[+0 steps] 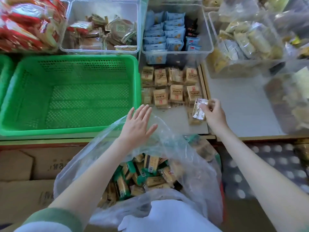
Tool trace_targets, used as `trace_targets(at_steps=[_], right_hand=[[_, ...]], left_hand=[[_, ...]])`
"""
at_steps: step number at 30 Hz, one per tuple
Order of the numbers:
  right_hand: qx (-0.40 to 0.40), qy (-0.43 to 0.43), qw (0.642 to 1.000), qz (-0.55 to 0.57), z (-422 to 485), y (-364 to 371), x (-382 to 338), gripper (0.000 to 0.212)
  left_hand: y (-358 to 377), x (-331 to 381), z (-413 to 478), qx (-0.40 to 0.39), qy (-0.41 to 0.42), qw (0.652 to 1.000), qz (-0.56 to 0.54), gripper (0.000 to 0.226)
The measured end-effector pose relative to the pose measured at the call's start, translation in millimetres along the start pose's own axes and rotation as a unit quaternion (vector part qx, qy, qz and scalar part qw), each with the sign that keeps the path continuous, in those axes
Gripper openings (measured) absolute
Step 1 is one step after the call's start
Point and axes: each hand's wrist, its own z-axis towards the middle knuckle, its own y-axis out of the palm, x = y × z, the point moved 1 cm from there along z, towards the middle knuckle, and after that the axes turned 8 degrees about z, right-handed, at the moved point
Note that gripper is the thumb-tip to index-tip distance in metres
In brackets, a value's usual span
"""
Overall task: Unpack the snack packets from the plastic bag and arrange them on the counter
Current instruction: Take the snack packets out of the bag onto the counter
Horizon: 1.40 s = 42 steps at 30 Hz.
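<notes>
Dark characters on tan snack packets (176, 93), faint print on cardboard boxes (41, 164), none legible

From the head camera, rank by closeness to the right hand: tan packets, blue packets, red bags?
1. Rows of tan snack packets, just left of the right hand pinching a silver packet.
2. Pale blue packets in the clear plastic bin, behind.
3. Red bags, far left corner.

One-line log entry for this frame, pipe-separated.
left hand: open, at plastic bag edge | right hand: pinching snack packet over counter | arranged packets: two rows on counter
</notes>
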Motion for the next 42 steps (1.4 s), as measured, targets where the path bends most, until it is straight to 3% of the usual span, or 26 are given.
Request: trace_targets(at_steps=[5, 8, 14, 18, 21, 26, 29, 31, 35, 42], right_hand=[[-0.084, 0.040, 0.995, -0.044, 28.2, 3.6, 35.8, 0.045], [-0.049, -0.013, 0.989, -0.142, 36.7, 9.3, 46.2, 0.054], [-0.050, -0.086, 0.941, -0.323, 28.8, 17.8, 49.7, 0.060], [0.008, -0.135, 0.941, -0.309, -2.1, 23.8, 30.8, 0.060], [0.013, -0.242, 0.932, -0.268, -38.0, 37.2, 9.3, 0.057], [-0.044, -0.474, 0.850, -0.224, -120.6, 79.4, -15.2, 0.047], [-0.100, -0.587, 0.762, -0.253, -168.0, 107.6, -2.7, 0.042], [-0.160, -0.633, 0.701, -0.286, -190.3, 124.2, 14.2, 0.043], [-0.271, -0.622, 0.641, -0.359, -209.1, 151.1, 40.8, 0.049], [-0.293, -0.476, 0.605, -0.568, -207.1, 189.6, 41.9, 0.066]], left_hand=[[-0.8, 7.4, 25.5, -0.022, -0.029, 0.999, 0.031, 0.078], [-2.7, 8.4, 27.3, -0.032, -0.030, 0.998, 0.049, 0.077], [-2.7, 7.7, 26.6, -0.013, -0.033, 0.999, 0.035, 0.078], [-8.6, 2.6, 10.7, 0.030, -0.059, 0.997, -0.029, 0.077], [-12.2, -4.9, -18.5, 0.066, -0.086, 0.992, -0.067, 0.066], [8.0, -25.2, -90.1, 0.158, 0.034, 0.986, -0.039, 0.052], [39.4, -38.7, -134.5, 0.132, 0.087, 0.987, 0.011, 0.048], [59.7, -49.5, -160.1, 0.083, 0.049, 0.995, 0.030, 0.052], [88.4, -65.3, -206.3, -0.012, -0.053, 0.997, 0.052, 0.068], [114.0, -69.0, -254.1, -0.034, -0.091, 0.993, 0.068, 0.077]])
